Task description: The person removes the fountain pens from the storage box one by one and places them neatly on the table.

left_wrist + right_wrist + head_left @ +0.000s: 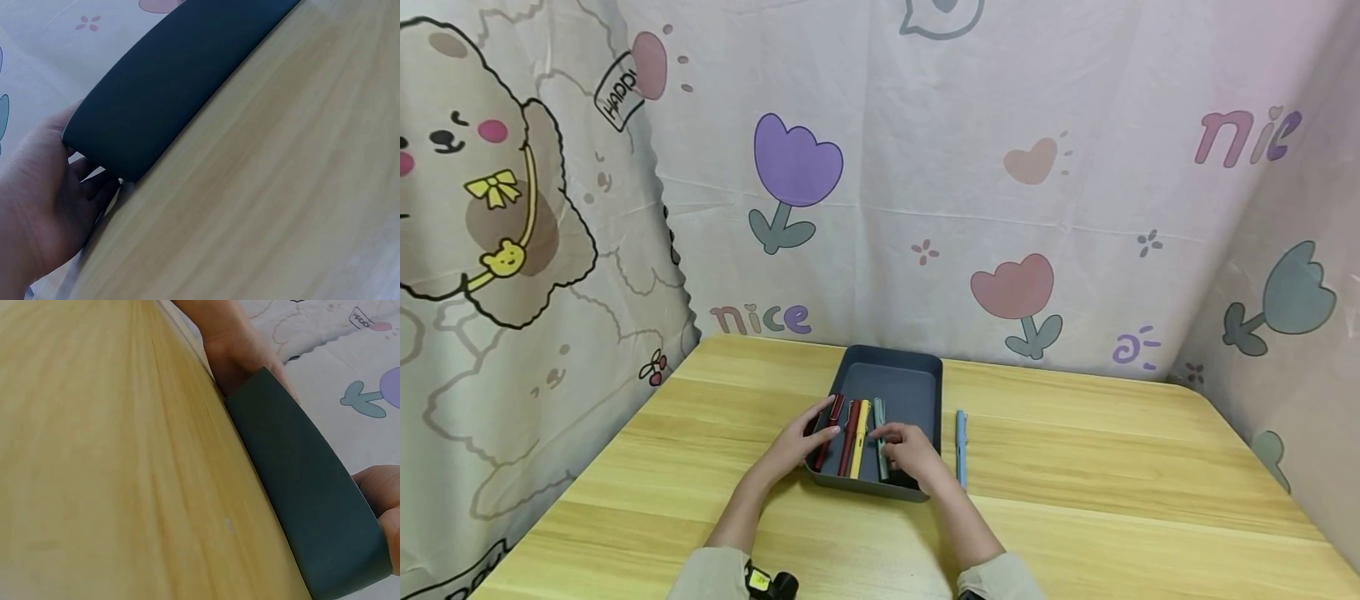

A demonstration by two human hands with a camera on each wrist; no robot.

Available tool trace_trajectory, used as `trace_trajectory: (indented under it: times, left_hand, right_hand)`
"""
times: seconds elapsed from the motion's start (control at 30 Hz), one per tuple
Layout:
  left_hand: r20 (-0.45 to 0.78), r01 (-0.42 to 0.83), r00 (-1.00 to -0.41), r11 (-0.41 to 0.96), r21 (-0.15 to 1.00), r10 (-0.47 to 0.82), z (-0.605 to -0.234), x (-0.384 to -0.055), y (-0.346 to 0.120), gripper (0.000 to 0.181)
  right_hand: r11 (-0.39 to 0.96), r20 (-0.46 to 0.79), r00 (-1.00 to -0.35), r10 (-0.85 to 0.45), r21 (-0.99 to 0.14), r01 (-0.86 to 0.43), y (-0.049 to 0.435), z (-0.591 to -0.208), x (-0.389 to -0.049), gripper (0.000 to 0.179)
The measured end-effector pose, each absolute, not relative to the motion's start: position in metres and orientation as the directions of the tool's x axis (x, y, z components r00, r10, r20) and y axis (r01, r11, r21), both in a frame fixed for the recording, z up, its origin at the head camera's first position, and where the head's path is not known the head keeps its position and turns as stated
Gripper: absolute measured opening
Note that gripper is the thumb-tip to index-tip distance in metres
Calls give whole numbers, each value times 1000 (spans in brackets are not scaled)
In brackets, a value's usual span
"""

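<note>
In the head view, a dark grey tray stands on the table, with several pens lying side by side in its near half. My left hand holds the tray's left wall, the thumb over the rim near a dark red pen. A red pen and a yellow pen lie in the middle. My right hand reaches over the near right side and pinches a grey-green pen between thumb and forefinger. In the left wrist view, fingers curl around the tray's outer end.
A light blue pen lies on the wooden table, just right of the tray. Behind the table hangs a printed curtain. A black device with a yellow label sits at the left wrist.
</note>
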State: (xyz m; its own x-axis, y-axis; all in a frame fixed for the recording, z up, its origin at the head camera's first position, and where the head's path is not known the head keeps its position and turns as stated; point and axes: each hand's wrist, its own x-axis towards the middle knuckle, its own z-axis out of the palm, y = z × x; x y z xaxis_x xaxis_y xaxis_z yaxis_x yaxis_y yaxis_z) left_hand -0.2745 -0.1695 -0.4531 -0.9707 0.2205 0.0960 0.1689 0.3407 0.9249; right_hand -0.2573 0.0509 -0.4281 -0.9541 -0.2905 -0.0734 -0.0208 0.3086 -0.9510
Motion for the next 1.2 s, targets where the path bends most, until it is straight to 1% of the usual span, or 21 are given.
trace_trajectory:
  times: [0.37,1.0,1.2]
  left_hand:
    - [104,176,-970,341,924,220,-453,-274,-169,62]
    - [93,161,-973,337,928,210,-452,-273,-169,62]
    - [93,165,-972,344,924,217,-452,-273,-168,61]
  right_hand:
    - [298,-95,-954,-283,-955,7,50,-428,-257,27]
    - [299,-67,-949,-307,-954,-29,51,-424,-253,23]
    - [302,-72,-956,-285,-953,-18,51,-425,-254,25]
